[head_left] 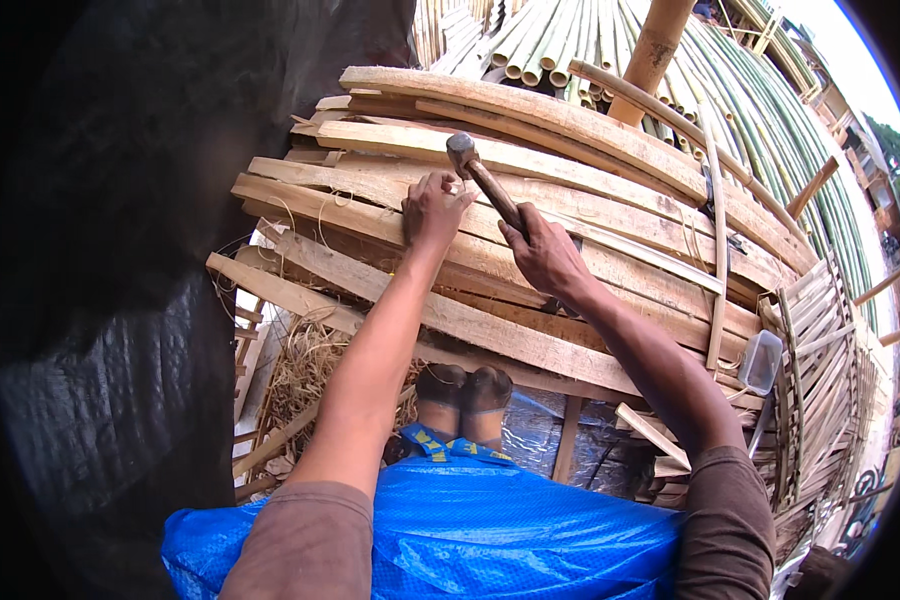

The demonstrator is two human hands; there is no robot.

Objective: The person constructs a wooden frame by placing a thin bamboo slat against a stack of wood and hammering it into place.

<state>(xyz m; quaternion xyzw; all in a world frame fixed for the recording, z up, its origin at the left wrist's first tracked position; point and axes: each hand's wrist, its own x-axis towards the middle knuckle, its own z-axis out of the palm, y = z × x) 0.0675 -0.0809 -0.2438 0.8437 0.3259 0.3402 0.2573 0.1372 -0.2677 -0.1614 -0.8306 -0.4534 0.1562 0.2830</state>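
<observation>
Right hand wrapped round the handle of a hammer, metal head just beyond the left hand; left hand over the stacked wooden planks, fingers curled, cannot tell what they pinch; blue sheet across lap; bamboo poles beyond planks.

A stack of long, rough planks bears everything here, laid side by side with their left ends staggered. A thin pale strip lies lengthwise on it, reaching right to a narrow stick that crosses the planks. Fine curled fibres lie scattered over the left part.
</observation>
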